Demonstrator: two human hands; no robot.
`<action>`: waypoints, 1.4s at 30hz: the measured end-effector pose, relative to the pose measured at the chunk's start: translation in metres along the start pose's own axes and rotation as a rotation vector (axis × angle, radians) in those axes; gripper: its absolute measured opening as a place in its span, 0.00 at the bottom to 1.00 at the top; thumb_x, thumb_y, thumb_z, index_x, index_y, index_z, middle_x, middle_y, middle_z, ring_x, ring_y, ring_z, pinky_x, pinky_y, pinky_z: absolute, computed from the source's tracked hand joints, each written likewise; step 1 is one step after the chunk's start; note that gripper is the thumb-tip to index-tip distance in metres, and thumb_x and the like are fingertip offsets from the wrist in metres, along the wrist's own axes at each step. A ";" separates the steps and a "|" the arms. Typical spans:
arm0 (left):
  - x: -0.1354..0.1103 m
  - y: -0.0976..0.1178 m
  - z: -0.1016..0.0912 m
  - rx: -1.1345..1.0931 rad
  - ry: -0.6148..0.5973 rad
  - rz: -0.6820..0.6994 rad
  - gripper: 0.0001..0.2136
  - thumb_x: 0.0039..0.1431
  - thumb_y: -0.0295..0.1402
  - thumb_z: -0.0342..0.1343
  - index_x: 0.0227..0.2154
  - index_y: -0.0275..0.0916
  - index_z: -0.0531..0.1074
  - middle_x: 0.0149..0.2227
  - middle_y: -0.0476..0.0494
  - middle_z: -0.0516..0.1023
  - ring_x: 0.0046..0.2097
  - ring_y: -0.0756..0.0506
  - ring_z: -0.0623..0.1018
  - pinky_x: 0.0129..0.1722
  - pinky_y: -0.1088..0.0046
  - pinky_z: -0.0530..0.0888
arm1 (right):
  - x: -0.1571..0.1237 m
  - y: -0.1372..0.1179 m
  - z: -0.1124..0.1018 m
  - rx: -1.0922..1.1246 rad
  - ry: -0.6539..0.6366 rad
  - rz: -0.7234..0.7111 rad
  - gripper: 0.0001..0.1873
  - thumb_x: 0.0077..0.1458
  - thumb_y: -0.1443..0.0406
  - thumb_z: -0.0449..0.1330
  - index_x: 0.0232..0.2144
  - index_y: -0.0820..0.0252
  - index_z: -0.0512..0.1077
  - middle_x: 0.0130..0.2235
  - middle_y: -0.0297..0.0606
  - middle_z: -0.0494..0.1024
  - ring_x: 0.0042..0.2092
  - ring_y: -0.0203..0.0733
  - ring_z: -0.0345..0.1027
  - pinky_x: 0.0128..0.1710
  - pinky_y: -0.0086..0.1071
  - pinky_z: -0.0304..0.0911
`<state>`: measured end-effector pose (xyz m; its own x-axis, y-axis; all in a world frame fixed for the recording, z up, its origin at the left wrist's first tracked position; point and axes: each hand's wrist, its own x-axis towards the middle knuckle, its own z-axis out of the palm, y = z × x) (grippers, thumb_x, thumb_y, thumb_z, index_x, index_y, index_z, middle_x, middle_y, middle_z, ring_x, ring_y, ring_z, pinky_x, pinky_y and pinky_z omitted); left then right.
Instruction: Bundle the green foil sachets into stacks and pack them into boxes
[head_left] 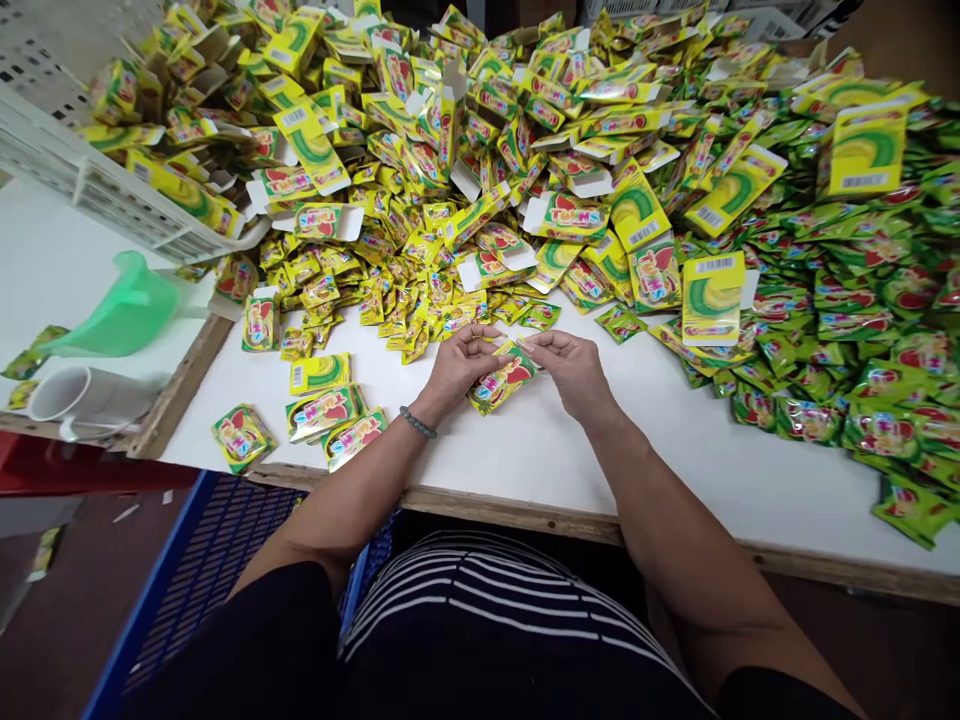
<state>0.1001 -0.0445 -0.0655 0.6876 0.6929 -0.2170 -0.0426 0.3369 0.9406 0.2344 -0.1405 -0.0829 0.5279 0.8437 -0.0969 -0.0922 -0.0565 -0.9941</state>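
Between my hands, just above the white table (pixel 495 450), is a small yellow-green candy box (pixel 504 378) with a red fruit picture. My left hand (pixel 463 368) grips its left side, thumb and fingers closed. At the box's upper right end, my right hand (pixel 568 365) pinches the flap with its fingertips. Just beyond the hands lies a heap of small yellow sachets (pixel 409 305). Left of my left forearm sit several closed candy boxes (pixel 326 410), and one more box (pixel 243 437) lies apart near the front edge.
A big pile of candy boxes, many with open flaps (pixel 570 215), covers the back. Green sachets (pixel 885 380) heap up at the right. A white crate (pixel 142 215), green scoop (pixel 124 310) and white mug (pixel 86 395) stand left. Below the edge is a blue basket (pixel 202 560).
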 end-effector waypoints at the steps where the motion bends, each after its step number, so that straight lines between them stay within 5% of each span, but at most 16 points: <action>1: 0.000 0.000 -0.001 0.003 -0.011 0.000 0.26 0.33 0.35 0.74 0.36 0.35 0.70 0.25 0.53 0.77 0.23 0.55 0.73 0.26 0.79 0.68 | 0.001 0.001 -0.001 0.029 -0.005 0.012 0.18 0.43 0.50 0.69 0.28 0.58 0.77 0.28 0.36 0.79 0.31 0.40 0.72 0.35 0.37 0.68; 8: 0.000 0.001 -0.005 -0.016 0.009 -0.007 0.24 0.35 0.39 0.74 0.36 0.34 0.74 0.24 0.52 0.77 0.23 0.55 0.73 0.25 0.79 0.68 | -0.002 0.000 -0.011 -0.002 -0.155 0.032 0.18 0.45 0.51 0.68 0.36 0.55 0.82 0.39 0.38 0.84 0.42 0.48 0.76 0.47 0.44 0.70; 14: 0.000 0.000 -0.006 -0.112 0.063 0.002 0.24 0.33 0.39 0.74 0.35 0.35 0.75 0.26 0.51 0.78 0.27 0.52 0.75 0.31 0.76 0.71 | -0.019 -0.004 0.007 -0.240 -0.034 -0.193 0.19 0.56 0.53 0.59 0.44 0.53 0.80 0.50 0.38 0.80 0.51 0.49 0.74 0.53 0.44 0.68; 20: -0.001 0.003 -0.003 -0.083 0.064 0.024 0.23 0.35 0.39 0.73 0.35 0.35 0.76 0.22 0.53 0.73 0.24 0.54 0.71 0.27 0.77 0.67 | -0.024 -0.009 0.019 -0.381 0.017 -0.293 0.18 0.57 0.54 0.56 0.45 0.53 0.78 0.46 0.40 0.81 0.45 0.47 0.74 0.46 0.41 0.70; 26: -0.003 0.010 0.001 0.028 0.013 0.088 0.23 0.38 0.41 0.71 0.38 0.36 0.74 0.22 0.54 0.72 0.24 0.54 0.69 0.26 0.78 0.65 | -0.013 -0.007 0.015 -0.362 -0.002 -0.313 0.15 0.58 0.54 0.56 0.42 0.49 0.78 0.45 0.40 0.81 0.49 0.49 0.72 0.51 0.44 0.68; 29: -0.008 0.029 -0.010 0.273 -0.039 0.041 0.22 0.39 0.43 0.70 0.36 0.35 0.74 0.20 0.53 0.71 0.21 0.54 0.66 0.23 0.78 0.61 | 0.001 0.000 -0.007 -0.526 0.076 -0.320 0.14 0.58 0.55 0.55 0.38 0.49 0.78 0.43 0.43 0.81 0.48 0.51 0.72 0.53 0.45 0.67; 34: -0.037 0.087 -0.062 0.955 -0.132 -0.030 0.17 0.44 0.44 0.66 0.33 0.37 0.76 0.19 0.51 0.74 0.21 0.52 0.67 0.22 0.76 0.58 | 0.025 0.014 -0.062 -0.864 0.483 -0.153 0.21 0.59 0.60 0.50 0.47 0.64 0.74 0.54 0.56 0.73 0.58 0.62 0.61 0.58 0.62 0.52; 38: -0.066 0.112 -0.102 1.383 0.010 -0.167 0.13 0.49 0.43 0.62 0.33 0.38 0.76 0.24 0.48 0.78 0.25 0.48 0.71 0.26 0.73 0.60 | 0.027 0.021 -0.071 -1.084 0.333 0.008 0.18 0.60 0.64 0.48 0.41 0.63 0.77 0.51 0.54 0.74 0.55 0.61 0.62 0.52 0.56 0.57; 42: -0.063 0.106 -0.100 1.627 0.176 -0.115 0.14 0.55 0.42 0.59 0.37 0.36 0.77 0.32 0.41 0.79 0.34 0.43 0.75 0.32 0.70 0.61 | 0.023 0.022 -0.056 -1.066 0.153 -0.042 0.13 0.56 0.67 0.54 0.38 0.61 0.77 0.46 0.49 0.76 0.49 0.53 0.65 0.51 0.47 0.60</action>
<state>-0.0199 0.0115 0.0220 0.5422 0.8112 -0.2191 0.8400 -0.5176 0.1627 0.2916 -0.1520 -0.1094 0.6199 0.7847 0.0070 0.6728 -0.5269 -0.5193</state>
